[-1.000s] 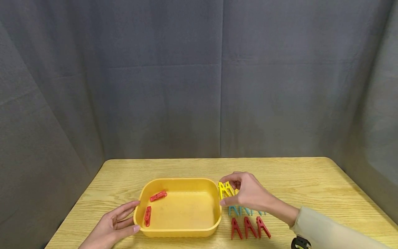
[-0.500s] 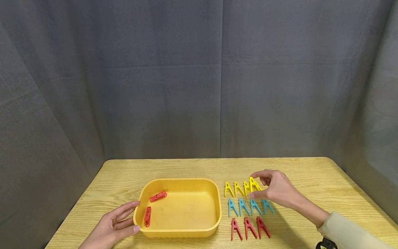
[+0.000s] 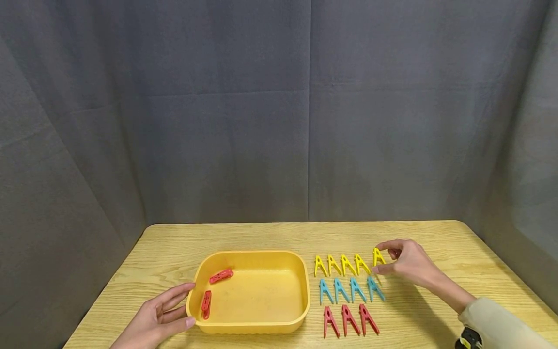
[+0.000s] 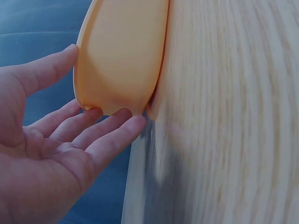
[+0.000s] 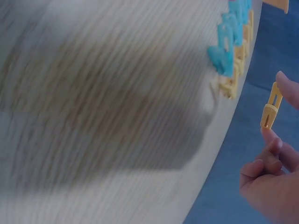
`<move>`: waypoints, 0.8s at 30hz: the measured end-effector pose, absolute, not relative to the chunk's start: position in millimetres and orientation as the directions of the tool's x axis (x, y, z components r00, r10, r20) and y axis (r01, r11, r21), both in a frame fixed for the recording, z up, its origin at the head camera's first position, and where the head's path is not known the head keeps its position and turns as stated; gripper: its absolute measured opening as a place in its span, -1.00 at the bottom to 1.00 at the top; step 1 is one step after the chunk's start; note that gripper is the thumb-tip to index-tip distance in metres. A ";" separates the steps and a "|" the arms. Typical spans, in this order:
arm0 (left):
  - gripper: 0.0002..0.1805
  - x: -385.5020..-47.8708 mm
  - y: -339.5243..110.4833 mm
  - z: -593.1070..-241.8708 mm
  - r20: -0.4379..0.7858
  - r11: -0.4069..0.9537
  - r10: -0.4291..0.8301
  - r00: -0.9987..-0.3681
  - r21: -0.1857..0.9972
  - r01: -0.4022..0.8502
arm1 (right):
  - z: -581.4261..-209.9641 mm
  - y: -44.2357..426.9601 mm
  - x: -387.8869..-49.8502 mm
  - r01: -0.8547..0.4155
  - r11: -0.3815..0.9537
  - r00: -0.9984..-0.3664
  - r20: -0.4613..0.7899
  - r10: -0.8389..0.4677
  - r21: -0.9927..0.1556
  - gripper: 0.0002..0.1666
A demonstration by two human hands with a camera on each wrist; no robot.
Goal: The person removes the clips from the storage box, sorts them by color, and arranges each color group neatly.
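A yellow clothespin point(image 3: 378, 257) is pinched between the thumb and index finger of my right hand point(image 3: 407, 261), upright at the right end of the yellow row. In the right wrist view the clothespin point(image 5: 272, 106) spans between two fingertips, apart from the table. My left hand point(image 3: 157, 315) rests its fingertips and thumb on the left end of a yellow tray point(image 3: 248, 327). The left wrist view has those fingers point(image 4: 107, 140) fairly straight against the tray's end wall point(image 4: 117, 100). Two red clothespins point(image 3: 221, 276) lie inside the tray along its left side.
Right of the tray, clothespins stand in rows: several yellow ones point(image 3: 347, 265) at the back, several blue ones point(image 3: 357, 291) in the middle, three red ones point(image 3: 347, 320) in front. The wooden table point(image 3: 226, 236) ends at a grey curtain point(image 3: 226, 160).
My right hand has moved right along the yellow row, holding a clothespin; several yellow clothespins stand uncovered to its left. The left hand and tray have hardly moved.
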State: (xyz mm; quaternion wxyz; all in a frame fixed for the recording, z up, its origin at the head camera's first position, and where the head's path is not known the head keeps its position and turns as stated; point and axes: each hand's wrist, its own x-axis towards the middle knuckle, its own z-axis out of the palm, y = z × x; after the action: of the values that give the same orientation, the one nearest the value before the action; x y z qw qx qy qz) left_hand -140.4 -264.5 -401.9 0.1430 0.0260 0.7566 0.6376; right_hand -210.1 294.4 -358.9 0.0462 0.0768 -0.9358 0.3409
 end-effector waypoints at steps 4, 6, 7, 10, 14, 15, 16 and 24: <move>-0.06 -140.3 -264.1 -401.6 -0.187 0.193 0.212 -0.959 0.970 -0.146 | -364.5 300.5 -215.7 -0.165 0.758 -0.986 0.131 -0.106 -0.631 -0.27; -0.05 -140.6 -264.0 -401.7 -0.188 0.196 0.209 -0.960 0.970 -0.148 | -367.4 302.9 -218.5 -0.165 0.759 -0.986 0.131 -0.106 -0.630 -0.28; -0.05 -140.7 -263.9 -401.7 -0.188 0.194 0.209 -0.960 0.970 -0.148 | -368.9 304.2 -219.9 -0.165 0.758 -0.986 0.128 -0.108 -0.632 -0.28; -0.05 -141.0 -263.7 -401.7 -0.187 0.194 0.209 -0.960 0.970 -0.147 | -373.1 307.8 -223.1 -0.161 0.752 -0.987 0.114 -0.114 -0.640 -0.28; -0.06 -140.8 -264.0 -401.9 -0.181 0.187 0.216 -0.959 0.972 -0.142 | -378.6 312.7 -226.3 -0.150 0.743 -0.989 0.088 -0.123 -0.652 -0.26; -0.06 -140.8 -264.0 -402.0 -0.182 0.185 0.216 -0.959 0.972 -0.143 | -380.0 313.7 -227.1 -0.146 0.743 -0.989 0.081 -0.123 -0.654 -0.25; -0.06 -141.0 -264.0 -402.2 -0.181 0.187 0.215 -0.960 0.972 -0.142 | -381.3 314.7 -227.9 -0.143 0.741 -0.989 0.076 -0.124 -0.656 -0.25; -0.07 -140.6 -264.2 -400.8 -0.172 0.176 0.231 -0.958 0.975 -0.132 | -387.5 316.8 -232.5 -0.159 0.723 -0.985 0.058 -0.163 -0.673 -0.22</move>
State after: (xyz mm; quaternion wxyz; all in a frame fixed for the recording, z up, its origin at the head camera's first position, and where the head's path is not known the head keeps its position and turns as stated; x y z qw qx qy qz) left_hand -140.6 -264.2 -400.8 0.1417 0.0326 0.7537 0.6409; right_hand -232.5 316.8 -387.5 -0.0025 0.0868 -0.9281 0.3621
